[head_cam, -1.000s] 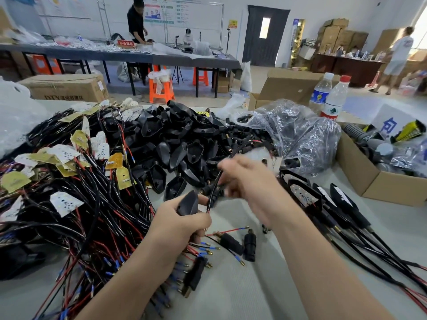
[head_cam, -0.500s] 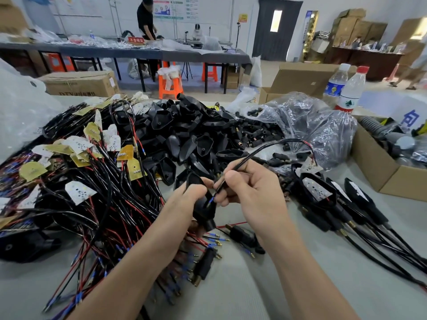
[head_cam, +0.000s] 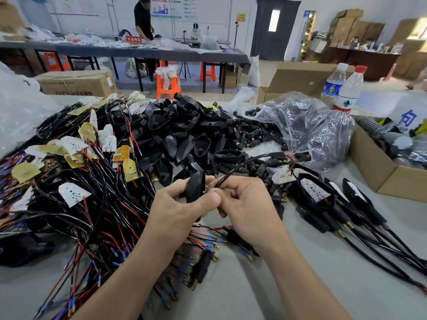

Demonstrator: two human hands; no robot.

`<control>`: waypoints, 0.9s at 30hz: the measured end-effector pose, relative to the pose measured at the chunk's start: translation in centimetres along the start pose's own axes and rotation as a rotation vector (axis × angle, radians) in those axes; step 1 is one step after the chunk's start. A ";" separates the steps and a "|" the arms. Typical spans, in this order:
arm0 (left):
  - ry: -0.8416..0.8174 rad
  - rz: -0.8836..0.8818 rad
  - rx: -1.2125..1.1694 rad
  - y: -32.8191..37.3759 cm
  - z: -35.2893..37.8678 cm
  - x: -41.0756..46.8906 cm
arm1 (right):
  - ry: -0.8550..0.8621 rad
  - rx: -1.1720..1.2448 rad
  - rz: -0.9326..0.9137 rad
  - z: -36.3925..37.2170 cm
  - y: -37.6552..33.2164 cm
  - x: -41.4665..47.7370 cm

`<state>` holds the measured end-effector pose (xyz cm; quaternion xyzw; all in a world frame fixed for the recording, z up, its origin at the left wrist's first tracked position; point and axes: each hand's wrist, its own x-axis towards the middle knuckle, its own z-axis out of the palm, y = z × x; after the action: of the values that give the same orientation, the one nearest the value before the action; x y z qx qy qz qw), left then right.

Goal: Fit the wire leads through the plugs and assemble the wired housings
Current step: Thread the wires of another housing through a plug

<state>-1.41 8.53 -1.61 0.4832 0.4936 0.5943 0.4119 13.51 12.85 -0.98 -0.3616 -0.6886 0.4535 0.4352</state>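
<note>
— Where is the housing (head_cam: 196, 186) now?
— In the left hand (head_cam: 182, 205), held above the counter (head_cam: 300, 278). The fingers curl round its black shell, and the thumb lies across the front. Half a second ago it hung lower with its narrow end pointing down. Now it stands more upright and sits higher in the grip.
— And the right hand (head_cam: 246, 210)?
— It pinches the wire (head_cam: 235, 169) just beside the housing's rim, with its fingers bent tight on it. It is the same wire as before, but the two hands have closed up. The left thumb now touches the right fingers, where a second ago the hands were well apart and the right one was raised.
— Where does the wire run?
— From the pinch it arcs up and to the right, as it did half a second ago. It ends with a bit of red showing near the clear bag (head_cam: 312, 135). I cannot tell whether its near tip is inside the housing, because the fingers hide it.
— Has anything else moved?
— Nothing that I can see. The heap (head_cam: 184, 135) of loose housings lies behind the hands, with the plugs (head_cam: 254, 135) to its right. The bundle (head_cam: 76, 181) of red and black leads is at the left. The finished pieces (head_cam: 316, 192) lie in a row at the right, beside the box (head_cam: 369, 172).
</note>
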 end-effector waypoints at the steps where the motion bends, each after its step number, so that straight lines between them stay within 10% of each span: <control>1: 0.013 -0.011 -0.004 0.0 0.1 -0.1 | -0.006 0.008 -0.010 0.0 -0.1 -0.1; 10: -0.069 0.032 0.018 -0.2 0.1 -0.4 | 0.070 -0.268 0.045 0.2 -0.6 -1.0; 16: -0.100 -0.164 -0.441 -0.6 -0.3 0.4 | 0.253 -0.226 0.076 0.2 -0.2 -0.6; 22: -0.050 -0.169 -0.191 -0.8 0.1 0.3 | -0.002 -0.171 0.119 0.2 -0.3 -0.9; 27: -0.383 -0.219 -0.040 -0.2 -1.0 0.5 | 0.136 -0.222 0.106 -0.6 0.5 -0.3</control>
<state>-2.49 8.87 -1.72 0.5226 0.4439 0.4530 0.5698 14.26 12.92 -1.40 -0.4733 -0.6834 0.3714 0.4136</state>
